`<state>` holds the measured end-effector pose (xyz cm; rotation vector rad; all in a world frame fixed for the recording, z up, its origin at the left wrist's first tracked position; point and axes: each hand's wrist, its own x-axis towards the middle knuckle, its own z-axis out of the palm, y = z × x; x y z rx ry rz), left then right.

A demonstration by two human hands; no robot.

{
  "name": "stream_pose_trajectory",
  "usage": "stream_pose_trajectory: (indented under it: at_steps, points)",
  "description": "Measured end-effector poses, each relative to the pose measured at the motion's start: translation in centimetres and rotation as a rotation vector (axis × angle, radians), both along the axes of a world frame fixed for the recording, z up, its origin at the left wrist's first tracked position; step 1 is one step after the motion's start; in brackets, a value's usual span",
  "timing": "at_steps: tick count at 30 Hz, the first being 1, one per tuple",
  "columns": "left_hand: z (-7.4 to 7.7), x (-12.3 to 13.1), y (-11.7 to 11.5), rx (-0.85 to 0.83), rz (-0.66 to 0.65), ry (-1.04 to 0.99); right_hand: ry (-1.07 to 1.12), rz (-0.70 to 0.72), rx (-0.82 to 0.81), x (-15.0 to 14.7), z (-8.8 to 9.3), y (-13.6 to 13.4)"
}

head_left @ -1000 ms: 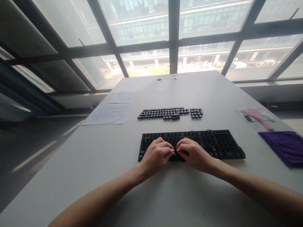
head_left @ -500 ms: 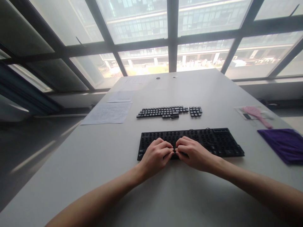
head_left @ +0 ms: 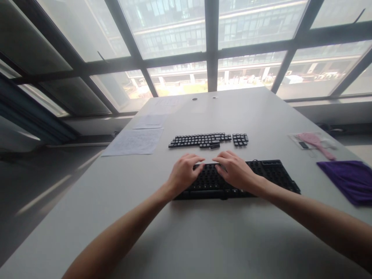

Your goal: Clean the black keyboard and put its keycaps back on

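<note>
- Left hand (head_left: pixel 185 173) and right hand (head_left: pixel 235 169): fingers parted, seemingly empty, over the near keyboard (head_left: pixel 209 193).
- Far keys (head_left: pixel 200 140) lie in rows, probably preserving order.

Your bare, slim-fingered left hand (head_left: pixel 185 171) and matching right hand (head_left: pixel 234 171) narrow into slender wrists (head_left: pixel 166 192); beyond the hands, your left forearm (head_left: pixel 128 228) and right forearm (head_left: pixel 310 213) are bare too, smooth and gradually widening.
</note>
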<state>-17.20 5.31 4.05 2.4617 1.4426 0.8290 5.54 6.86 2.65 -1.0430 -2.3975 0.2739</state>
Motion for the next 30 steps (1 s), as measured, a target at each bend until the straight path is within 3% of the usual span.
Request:
stream_pose_trajectory:
  at_steps: [5,9,14,22,27,30]
  points:
    - [-0.5,-0.7,7.3,0.024,0.161,0.194,-0.224,-0.08,0.093,-2.7,-0.2,6.7]
    - [-1.8,-0.7,10.1,0.003,0.19,0.266,-0.33,-0.097,0.121,-4.2,-1.1,9.3]
    - [-2.9,-0.7,10.4,0.042,0.124,0.285,-0.328,-0.057,0.158,-4.6,-1.7,9.6]
    - [-3.4,-0.6,9.4,-0.004,0.096,0.185,-0.314,0.031,0.149,-4.8,-1.5,9.0]
    - [-3.0,-0.5,9.3,-0.065,0.122,0.128,-0.263,0.081,0.076,-4.9,-1.3,9.1]
    - [-2.2,-0.5,8.5,-0.066,0.149,0.097,-0.141,0.032,0.013,-4.1,-0.8,8.3]
